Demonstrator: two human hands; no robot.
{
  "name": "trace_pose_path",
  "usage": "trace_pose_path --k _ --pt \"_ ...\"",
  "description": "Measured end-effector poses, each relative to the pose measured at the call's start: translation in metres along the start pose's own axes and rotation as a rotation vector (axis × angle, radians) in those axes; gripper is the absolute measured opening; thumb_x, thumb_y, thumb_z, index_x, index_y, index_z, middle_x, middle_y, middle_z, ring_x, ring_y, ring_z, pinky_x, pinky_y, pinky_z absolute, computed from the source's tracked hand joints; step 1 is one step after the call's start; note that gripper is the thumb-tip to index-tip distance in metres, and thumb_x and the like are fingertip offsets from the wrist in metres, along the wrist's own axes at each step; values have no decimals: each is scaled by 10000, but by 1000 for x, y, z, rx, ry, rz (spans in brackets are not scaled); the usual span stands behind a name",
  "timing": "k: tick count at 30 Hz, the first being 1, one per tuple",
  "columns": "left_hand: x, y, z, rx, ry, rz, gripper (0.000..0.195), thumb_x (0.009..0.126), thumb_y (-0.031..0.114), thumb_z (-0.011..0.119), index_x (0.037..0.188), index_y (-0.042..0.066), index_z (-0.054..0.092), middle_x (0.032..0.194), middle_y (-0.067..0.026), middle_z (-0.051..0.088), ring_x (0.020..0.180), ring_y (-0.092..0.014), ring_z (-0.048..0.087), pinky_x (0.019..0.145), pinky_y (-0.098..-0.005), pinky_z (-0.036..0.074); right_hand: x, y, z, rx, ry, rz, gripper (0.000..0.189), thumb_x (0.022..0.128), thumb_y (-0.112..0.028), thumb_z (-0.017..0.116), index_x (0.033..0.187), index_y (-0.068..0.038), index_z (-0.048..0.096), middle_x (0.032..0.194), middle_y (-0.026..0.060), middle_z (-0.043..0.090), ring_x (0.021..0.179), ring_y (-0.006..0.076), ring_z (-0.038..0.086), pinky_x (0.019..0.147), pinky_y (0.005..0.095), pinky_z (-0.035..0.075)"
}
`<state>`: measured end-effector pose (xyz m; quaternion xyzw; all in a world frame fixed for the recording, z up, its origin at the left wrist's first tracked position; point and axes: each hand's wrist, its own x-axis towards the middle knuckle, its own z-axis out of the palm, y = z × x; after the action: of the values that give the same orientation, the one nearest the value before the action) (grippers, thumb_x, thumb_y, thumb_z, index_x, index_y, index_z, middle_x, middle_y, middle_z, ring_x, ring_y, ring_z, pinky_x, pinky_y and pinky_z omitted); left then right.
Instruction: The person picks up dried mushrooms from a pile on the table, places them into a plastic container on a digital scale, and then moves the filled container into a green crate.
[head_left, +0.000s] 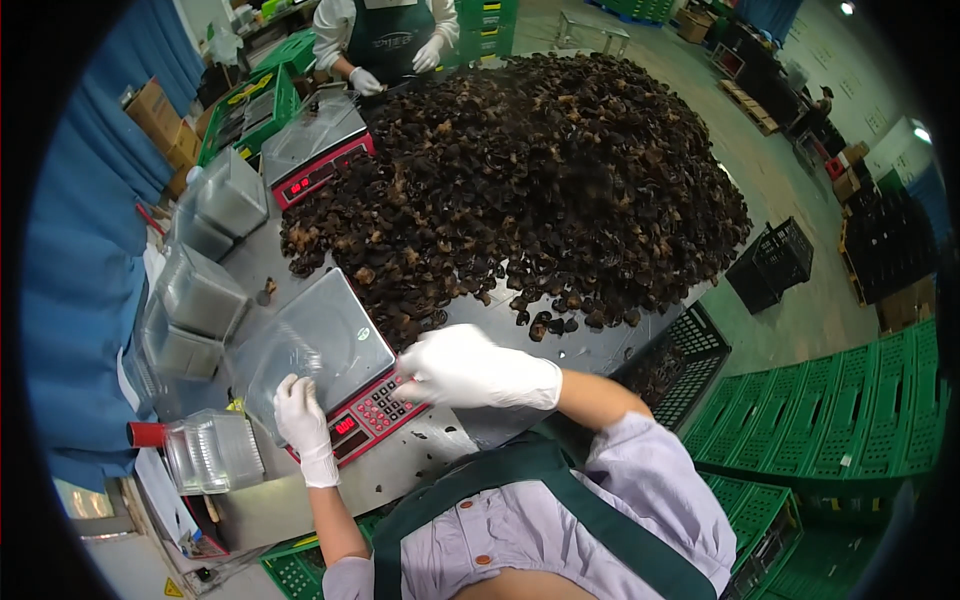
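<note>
My left hand (304, 420), in a white glove, is at the front left edge of a red digital scale (382, 405), fingers curled by a clear plastic container (289, 352) on the steel pan; whether it grips it I cannot tell. My right hand (450, 367), gloved and blurred, is over the scale's keypad side, beside the dark pile of wood ear mushrooms (525, 180). What its fingers hold, if anything, is not clear. The scale's display is lit.
Stacks of clear plastic containers (199, 292) line the table's left side. A second red scale (319, 150) stands further back. Across the table a co-worker's gloved hands (397, 67) are near the pile. Green crates (817, 405) and a black crate (686, 352) are at right.
</note>
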<state>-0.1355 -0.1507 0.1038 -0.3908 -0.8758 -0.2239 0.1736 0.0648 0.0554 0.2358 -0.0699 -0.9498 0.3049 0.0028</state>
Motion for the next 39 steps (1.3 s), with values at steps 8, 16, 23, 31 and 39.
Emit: trace_pose_path --k 8,16,23,31,39 --pt "-18 16 16 48 -416 -3 417 699 360 755 960 53 646 1136 -126 578 1021 -312 536 860 -392 456 -151 160 119 59 288 761 280 779 -352 649 919 -110 631 814 115 661 801 310 642 721 396 502" --pt "-17 123 20 -292 -218 41 494 694 236 774 1119 56 601 1259 -166 530 1182 -322 479 990 -413 387 -173 224 134 -111 456 968 932 663 -356 796 1400 -66 304 1438 140 362 1155 316 520 913 371 460" --pt "-90 176 124 -206 -504 -9 582 746 273 724 1258 108 502 1230 -95 508 1093 -277 523 847 -364 494 -129 268 131 -88 536 887 1086 615 -361 830 1435 -31 199 1356 212 426 1134 352 526 886 380 479" --pt "-45 187 187 -513 -437 6 455 770 144 673 1199 76 540 1154 -127 546 1072 -300 544 889 -355 465 -42 264 104 -24 518 382 945 640 -304 802 1424 -128 304 1382 192 406 1028 301 586 847 356 490" --pt "39 169 184 -345 -226 39 499 806 208 662 1264 80 512 1346 -158 452 1204 -321 450 995 -400 387 18 296 19 94 619 374 527 757 -195 699 1247 -68 551 1218 139 588 967 220 595 877 340 478"
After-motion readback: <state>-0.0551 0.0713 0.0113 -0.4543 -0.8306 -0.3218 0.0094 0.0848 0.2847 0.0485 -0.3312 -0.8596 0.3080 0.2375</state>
